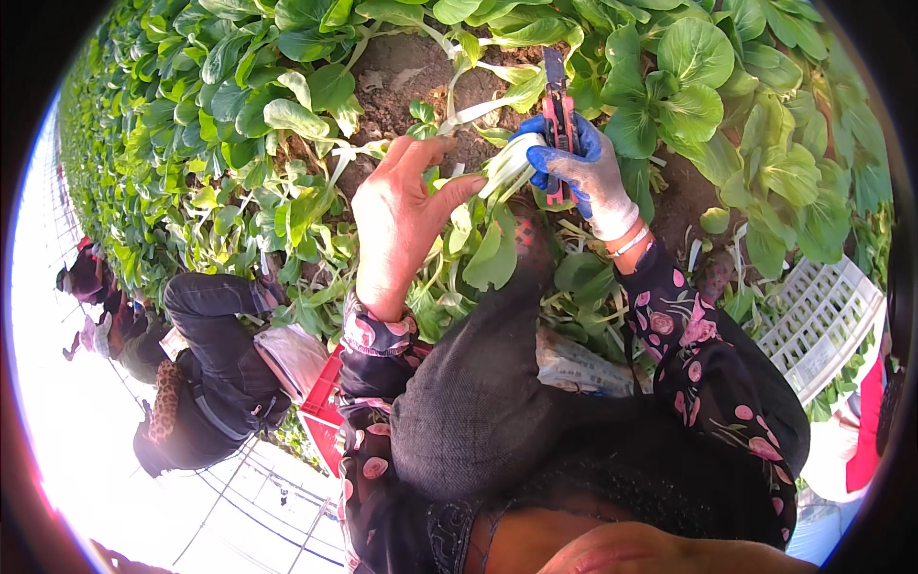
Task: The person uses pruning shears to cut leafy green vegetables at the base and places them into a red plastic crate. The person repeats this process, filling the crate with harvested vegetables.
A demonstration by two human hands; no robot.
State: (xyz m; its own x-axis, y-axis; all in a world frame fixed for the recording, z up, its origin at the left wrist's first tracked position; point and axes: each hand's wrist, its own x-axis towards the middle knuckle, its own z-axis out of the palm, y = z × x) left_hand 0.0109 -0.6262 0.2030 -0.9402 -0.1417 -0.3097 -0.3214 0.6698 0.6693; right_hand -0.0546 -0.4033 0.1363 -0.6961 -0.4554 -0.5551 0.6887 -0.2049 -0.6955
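Observation:
My bare left hand (401,208) is over the greens, thumb and fingers apart. Its thumb tip meets or nearly meets a cluster of pale stems (508,168); the contact is unclear. My right hand (577,168), in a white and blue coated glove, grips a snap-off utility knife (558,118) with a red and black handle. The dark blade (553,66) points away from me. The pale stems lie against the glove's fingers, and green leaves (495,251) hang below them. Beyond my left fingertips, a whitish leaf stalk (480,111) stretches above the brown soil (401,79).
Dense leafy greens (237,93) grow ahead and leftward, with larger plants (688,100) at right. A red plastic crate (326,409) is by my left elbow, a white slatted crate (825,323) at right. A printed bag (581,362) lies beneath me. Another person (215,373) crouches at left.

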